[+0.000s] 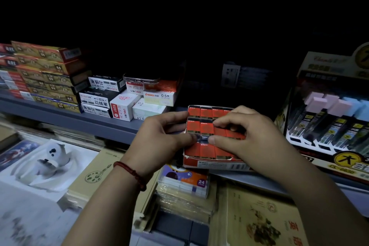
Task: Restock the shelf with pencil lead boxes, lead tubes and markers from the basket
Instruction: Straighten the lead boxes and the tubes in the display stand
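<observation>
Carton [211, 163]: thin printed cardboard, matt, front lip torn and frayed. Lead boxes [206, 151] inside: red, smooth, slight sheen. Shelf [103, 126]: grey, matt, smooth, looks like painted metal. Lead tubes [327, 130]: clear glossy plastic. Display stand [327, 66]: glossy printed card. Phone [141, 80] edge: polished, metallic look. Bracelet [130, 171]: braided red cord. Pack [183, 183] below: shiny clear film wrap.

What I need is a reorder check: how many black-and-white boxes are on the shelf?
3. The rear box sits left of the phone; the upper front box rests on the lower front box at the shelf edge. Others may be hidden behind them.
</observation>
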